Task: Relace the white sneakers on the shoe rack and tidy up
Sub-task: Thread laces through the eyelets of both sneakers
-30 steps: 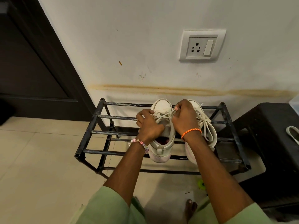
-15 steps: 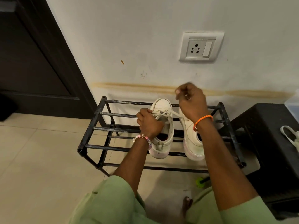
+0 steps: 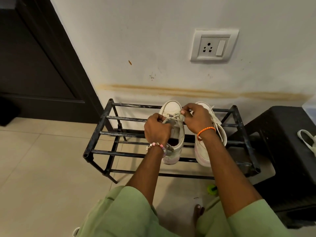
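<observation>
Two white sneakers stand toes to the wall on the black metal shoe rack (image 3: 100, 134). My left hand (image 3: 156, 129) grips the side of the left sneaker (image 3: 172, 108) near its eyelets and holds a lace end. My right hand (image 3: 196, 119) pinches the white lace (image 3: 176, 115) just above the left sneaker's tongue. The right sneaker (image 3: 217, 132) lies partly behind my right wrist, its laces threaded and hanging loose on its far side.
A black plastic stool (image 3: 280, 142) stands right of the rack with a white object (image 3: 307, 141) on it. A wall socket (image 3: 213, 46) is above. A dark door (image 3: 30, 57) is at the left. A small green item (image 3: 211, 189) lies on the tiled floor under the rack's front.
My right hand had pulled the lace up and away from the left sneaker, and has now come back down to its eyelets. My left hand stayed on the sneaker.
</observation>
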`<state>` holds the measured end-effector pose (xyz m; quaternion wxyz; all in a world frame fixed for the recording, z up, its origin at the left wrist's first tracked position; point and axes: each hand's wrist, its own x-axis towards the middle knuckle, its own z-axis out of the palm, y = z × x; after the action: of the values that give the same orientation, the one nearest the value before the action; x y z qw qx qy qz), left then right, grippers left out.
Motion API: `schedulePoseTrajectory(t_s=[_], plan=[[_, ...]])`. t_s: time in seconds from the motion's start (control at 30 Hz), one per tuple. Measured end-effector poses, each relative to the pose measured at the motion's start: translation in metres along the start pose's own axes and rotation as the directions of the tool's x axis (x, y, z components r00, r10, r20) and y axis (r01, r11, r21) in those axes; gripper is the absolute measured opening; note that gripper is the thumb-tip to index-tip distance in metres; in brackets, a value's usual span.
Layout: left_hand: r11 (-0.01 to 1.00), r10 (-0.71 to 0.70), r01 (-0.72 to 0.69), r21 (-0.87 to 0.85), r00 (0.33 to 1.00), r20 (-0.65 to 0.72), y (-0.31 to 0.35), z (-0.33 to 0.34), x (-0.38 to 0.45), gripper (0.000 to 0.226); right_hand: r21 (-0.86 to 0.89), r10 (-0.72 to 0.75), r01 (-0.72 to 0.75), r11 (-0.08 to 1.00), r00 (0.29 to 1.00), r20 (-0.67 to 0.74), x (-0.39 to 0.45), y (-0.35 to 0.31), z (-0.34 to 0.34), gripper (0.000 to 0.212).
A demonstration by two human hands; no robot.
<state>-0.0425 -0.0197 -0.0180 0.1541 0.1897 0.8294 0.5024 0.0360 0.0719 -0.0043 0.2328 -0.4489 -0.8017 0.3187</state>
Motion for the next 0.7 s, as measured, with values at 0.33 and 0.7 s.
schedulePoseTrajectory(t_s=[0.33,0.7], plan=[[0.999,0.016,-0.015,0.053,1.000,-0.015,0.003,0.000,-0.002,0.012,0.768,-0.003,0.015,0.640,1.000,-0.017,-0.003,-0.049,-0.052,0.024],[0.998,-0.022,0.023,-0.064,1.000,0.011,-0.005,0.001,0.000,0.005,-0.237,0.213,-0.156,0.959,0.948,0.238,0.003,0.001,0.002,0.045]])
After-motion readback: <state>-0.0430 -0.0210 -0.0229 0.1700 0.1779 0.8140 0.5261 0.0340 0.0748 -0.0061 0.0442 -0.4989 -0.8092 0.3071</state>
